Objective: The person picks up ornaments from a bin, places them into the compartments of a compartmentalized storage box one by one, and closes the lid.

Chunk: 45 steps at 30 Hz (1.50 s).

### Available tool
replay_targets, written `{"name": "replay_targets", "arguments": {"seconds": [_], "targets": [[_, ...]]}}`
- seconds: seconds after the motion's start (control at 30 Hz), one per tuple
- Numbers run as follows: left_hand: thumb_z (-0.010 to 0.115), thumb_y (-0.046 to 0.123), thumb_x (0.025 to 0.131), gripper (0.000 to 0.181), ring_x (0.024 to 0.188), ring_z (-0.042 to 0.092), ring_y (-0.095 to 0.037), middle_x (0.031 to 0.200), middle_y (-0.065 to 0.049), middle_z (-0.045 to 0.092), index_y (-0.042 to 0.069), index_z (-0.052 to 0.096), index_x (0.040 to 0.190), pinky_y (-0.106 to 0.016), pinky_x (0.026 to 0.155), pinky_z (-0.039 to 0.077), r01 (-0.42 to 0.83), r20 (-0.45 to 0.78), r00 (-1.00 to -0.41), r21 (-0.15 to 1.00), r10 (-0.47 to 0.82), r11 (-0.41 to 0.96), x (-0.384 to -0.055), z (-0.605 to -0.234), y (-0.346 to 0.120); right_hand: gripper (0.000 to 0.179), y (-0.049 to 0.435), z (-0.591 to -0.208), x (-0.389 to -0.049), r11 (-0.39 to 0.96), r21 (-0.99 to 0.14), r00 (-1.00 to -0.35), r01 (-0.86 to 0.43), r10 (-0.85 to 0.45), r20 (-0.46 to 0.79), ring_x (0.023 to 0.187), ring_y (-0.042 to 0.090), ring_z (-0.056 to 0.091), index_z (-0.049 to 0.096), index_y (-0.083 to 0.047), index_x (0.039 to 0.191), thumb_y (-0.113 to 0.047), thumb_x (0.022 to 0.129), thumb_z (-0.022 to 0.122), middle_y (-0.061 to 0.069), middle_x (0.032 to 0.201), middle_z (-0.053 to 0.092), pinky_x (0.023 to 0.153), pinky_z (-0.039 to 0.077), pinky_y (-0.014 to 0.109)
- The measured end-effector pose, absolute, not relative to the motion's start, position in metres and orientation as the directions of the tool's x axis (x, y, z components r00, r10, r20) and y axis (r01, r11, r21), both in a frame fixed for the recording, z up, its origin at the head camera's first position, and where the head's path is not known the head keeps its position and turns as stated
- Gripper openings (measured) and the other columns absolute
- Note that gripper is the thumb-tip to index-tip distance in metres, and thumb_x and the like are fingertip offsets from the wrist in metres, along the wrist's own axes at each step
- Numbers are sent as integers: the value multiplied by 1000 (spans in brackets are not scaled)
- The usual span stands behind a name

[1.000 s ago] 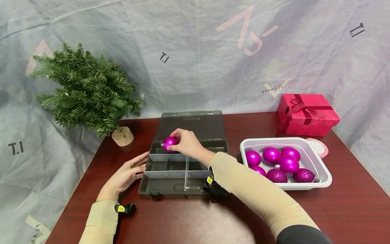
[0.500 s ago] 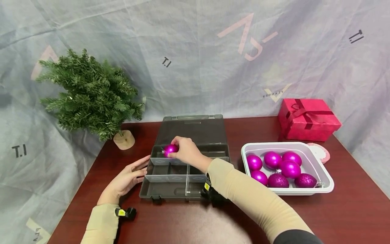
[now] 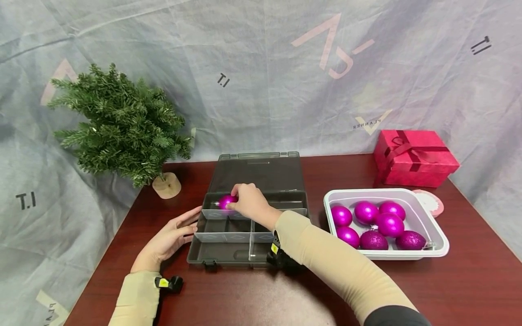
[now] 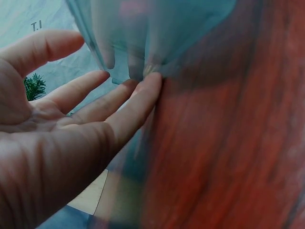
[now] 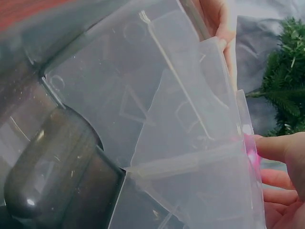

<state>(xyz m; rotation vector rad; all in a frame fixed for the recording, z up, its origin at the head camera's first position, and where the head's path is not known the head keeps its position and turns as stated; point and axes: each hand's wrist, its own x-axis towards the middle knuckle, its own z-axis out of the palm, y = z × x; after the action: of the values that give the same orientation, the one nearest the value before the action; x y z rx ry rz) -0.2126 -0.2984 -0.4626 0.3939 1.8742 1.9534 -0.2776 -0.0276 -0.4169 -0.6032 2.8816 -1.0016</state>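
Observation:
A dark translucent plastic box (image 3: 220, 251) with divided compartments lies on the table, its lid (image 3: 263, 174) folded back flat behind it. My right hand (image 3: 253, 202) pinches a shiny magenta Christmas ball (image 3: 225, 202) low in the back-left compartment. In the right wrist view, clear dividers (image 5: 190, 119) stand in front of the ball, which shows only as a pink patch near my fingers. The extended fingers of my left hand (image 3: 168, 237) touch the box's left side; the left wrist view shows those fingertips (image 4: 155, 78) against its wall.
A white tub (image 3: 440, 244) with several magenta balls stands right of the box. Behind it are a red gift box (image 3: 416, 158) and a round pink-and-white item (image 3: 431, 203). A small artificial tree (image 3: 122, 127) on a wooden base (image 3: 167, 185) stands back left.
My right hand has lowered the ball further down into the back-left compartment. My left hand has kept its place at the box's side. The head view has shifted slightly.

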Motion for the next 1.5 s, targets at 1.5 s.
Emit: {"name": "replay_targets", "arguments": {"seconds": [1.5], "targets": [[48, 1, 106, 65, 130, 52, -13, 164, -29, 14, 1, 17, 162, -33, 97, 50, -88, -91, -879, 996, 469, 27, -212, -463, -299, 43, 267, -366, -174, 384, -803, -871, -456, -380, 313, 109, 16, 69, 67, -11, 129, 2, 89, 76, 6, 121, 71, 84, 55, 24]]}}
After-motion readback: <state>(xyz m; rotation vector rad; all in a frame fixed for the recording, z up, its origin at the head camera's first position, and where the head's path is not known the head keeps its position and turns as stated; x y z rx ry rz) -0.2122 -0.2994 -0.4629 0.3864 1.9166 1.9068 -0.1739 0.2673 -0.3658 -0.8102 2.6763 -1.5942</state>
